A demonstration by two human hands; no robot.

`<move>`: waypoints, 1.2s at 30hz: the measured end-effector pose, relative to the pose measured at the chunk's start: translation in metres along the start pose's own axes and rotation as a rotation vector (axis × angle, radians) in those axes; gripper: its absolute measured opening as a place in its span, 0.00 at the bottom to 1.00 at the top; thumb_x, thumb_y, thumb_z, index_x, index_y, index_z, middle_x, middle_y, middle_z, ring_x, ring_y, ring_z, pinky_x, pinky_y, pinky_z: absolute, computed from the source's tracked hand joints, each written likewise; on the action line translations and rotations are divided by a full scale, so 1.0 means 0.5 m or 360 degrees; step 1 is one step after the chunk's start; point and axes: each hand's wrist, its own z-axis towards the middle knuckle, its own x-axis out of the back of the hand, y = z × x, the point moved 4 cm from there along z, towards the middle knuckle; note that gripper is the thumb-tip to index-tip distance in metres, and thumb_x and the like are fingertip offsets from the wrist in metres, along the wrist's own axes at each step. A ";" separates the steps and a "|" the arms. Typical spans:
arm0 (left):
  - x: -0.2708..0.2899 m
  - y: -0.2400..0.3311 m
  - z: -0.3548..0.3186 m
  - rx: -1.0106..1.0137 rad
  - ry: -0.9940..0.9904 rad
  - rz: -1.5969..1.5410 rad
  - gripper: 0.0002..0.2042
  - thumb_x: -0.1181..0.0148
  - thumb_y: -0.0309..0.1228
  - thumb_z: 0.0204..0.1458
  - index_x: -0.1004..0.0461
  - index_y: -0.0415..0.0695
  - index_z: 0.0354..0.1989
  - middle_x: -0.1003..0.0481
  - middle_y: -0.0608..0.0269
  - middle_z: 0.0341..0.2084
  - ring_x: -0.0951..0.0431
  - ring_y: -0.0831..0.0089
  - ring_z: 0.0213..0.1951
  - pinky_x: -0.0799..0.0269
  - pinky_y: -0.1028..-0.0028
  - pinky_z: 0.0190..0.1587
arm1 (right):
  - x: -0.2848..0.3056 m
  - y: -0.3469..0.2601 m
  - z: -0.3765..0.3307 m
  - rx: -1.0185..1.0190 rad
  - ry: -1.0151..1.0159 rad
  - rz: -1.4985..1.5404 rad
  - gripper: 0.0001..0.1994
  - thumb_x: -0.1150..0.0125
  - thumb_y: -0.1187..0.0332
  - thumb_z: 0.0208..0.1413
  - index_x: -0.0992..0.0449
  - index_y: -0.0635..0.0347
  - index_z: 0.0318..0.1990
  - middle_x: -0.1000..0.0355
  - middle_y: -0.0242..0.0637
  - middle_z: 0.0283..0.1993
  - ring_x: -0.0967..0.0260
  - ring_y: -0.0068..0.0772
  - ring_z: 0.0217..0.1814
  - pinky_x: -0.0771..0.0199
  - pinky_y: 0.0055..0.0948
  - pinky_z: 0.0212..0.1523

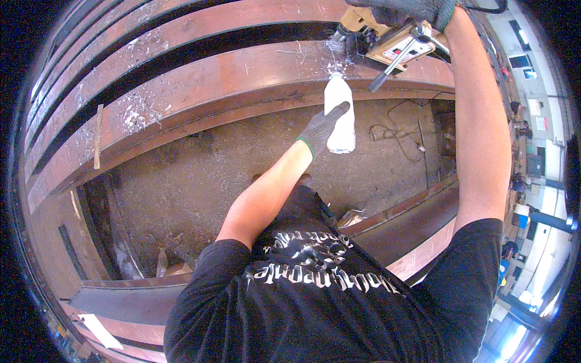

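My left hand [324, 128], in a dark grey glove with a green cuff, is closed around a white plastic bottle [340, 97]. The bottle's narrow top points away from me, toward the bit of a magnetic drill [386, 41] standing on a reddish-brown steel beam [236, 74]. White wet splashes and thin stringy shavings surround the bit [339, 37]. At the upper edge, my gloved right hand [417, 11] grips over the top of the drill, its fingers partly cut off by the picture's rim. A feed lever [396, 65] with a grey handle sticks out toward me below that hand.
More parallel steel beams [115, 42] run beyond the nearest one, with dark gaps between. Another beam [417, 224] lies close to my body. A cable [396, 134] curls on the dirty concrete floor [200, 187]. Far right, people [511, 249] and workshop equipment show.
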 end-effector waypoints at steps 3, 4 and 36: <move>-0.003 0.001 -0.003 0.0011 -0.0006 0.0025 0.24 0.29 0.48 0.58 0.23 0.39 0.49 0.19 0.60 0.35 0.17 0.69 0.33 0.18 0.69 0.38 | -0.003 0.001 -0.007 -0.0056 0.0002 0.0095 0.28 0.40 0.43 0.63 0.18 0.60 0.55 0.17 0.41 0.41 0.20 0.31 0.41 0.21 0.31 0.44; -0.007 0.005 -0.009 0.0026 -0.0006 0.0027 0.24 0.29 0.48 0.58 0.23 0.39 0.49 0.19 0.60 0.36 0.17 0.69 0.33 0.18 0.69 0.38 | -0.005 0.003 -0.005 -0.0056 0.0008 0.0089 0.28 0.40 0.43 0.63 0.18 0.60 0.55 0.17 0.41 0.41 0.20 0.32 0.41 0.21 0.32 0.44; 0.018 -0.008 -0.025 -0.0033 0.0011 0.0115 0.28 0.31 0.52 0.58 0.23 0.35 0.50 0.18 0.56 0.38 0.16 0.69 0.37 0.18 0.69 0.42 | -0.012 -0.011 -0.007 -0.0072 0.0051 0.0034 0.33 0.42 0.39 0.63 0.21 0.59 0.62 0.18 0.44 0.52 0.19 0.35 0.50 0.22 0.33 0.56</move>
